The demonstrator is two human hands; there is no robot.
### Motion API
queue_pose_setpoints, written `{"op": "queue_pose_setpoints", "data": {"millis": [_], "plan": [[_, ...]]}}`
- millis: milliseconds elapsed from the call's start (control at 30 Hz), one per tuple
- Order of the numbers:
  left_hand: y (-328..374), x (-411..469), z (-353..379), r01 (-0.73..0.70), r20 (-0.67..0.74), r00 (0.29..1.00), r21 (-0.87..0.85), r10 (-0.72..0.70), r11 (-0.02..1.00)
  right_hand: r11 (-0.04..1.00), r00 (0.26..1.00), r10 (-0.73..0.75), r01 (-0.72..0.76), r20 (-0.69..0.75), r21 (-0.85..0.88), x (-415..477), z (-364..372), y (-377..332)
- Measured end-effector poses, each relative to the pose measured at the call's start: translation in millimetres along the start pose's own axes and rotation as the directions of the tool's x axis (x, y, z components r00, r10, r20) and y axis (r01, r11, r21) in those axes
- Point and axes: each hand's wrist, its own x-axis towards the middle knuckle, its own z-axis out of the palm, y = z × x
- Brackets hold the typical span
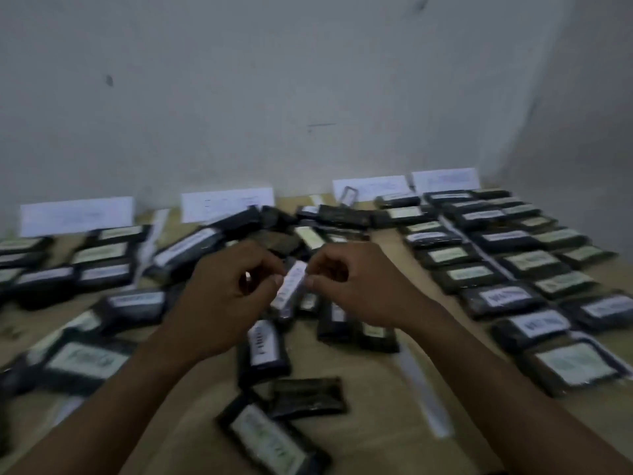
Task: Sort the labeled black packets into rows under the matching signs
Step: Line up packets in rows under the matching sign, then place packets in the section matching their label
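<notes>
The left hand (222, 296) and right hand (352, 286) pinch opposite edges of a white-labelled black plastic packet (289, 291). More packets (265, 347) lie around on the tan counter (370, 389).

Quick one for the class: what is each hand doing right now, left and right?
Left hand: fingers curled, pinching the left edge of a labeled black packet.
Right hand: pinching the same packet's right edge.

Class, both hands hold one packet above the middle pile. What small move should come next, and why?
Probably steady the packet between the left hand and right hand and read its label: it is unsorted, and rows lie under several signs.
</notes>
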Motion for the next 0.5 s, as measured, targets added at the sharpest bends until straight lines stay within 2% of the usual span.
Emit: {"op": "queue_pose_setpoints", "data": {"millis": [100,167,267,367,433,500], "plan": [[-21,-47,-34,0.129,-0.082,0.989,0.123,-0.119,0.984,0.990,0.986,-0.136,0.132,0.101,0.041,15,45,-27],[-36,-75,-50,0.228,-0.170,0.966,0.189,-0.197,0.955,0.977,0.972,-0.207,0.198,0.114,0.080,26,71,-43],[-56,-109,-61,0.357,-0.299,0.911,0.228,-0.283,0.906,0.972,0.970,-0.220,0.209,0.102,0.107,37,101,-55],[-69,-133,-65,0.529,-0.461,0.801,0.243,-0.383,0.813,0.970,0.973,-0.225,0.219,0.049,0.103,38,123,-57],[-72,-140,-68,0.663,-0.535,0.699,0.235,-0.475,0.710,0.973,0.972,-0.231,0.231,0.051,0.010,33,132,-56],[-73,-141,-70,0.758,-0.544,0.623,0.243,-0.562,0.605,0.962,0.967,-0.241,0.250,0.085,-0.110,29,136,-56]]}}
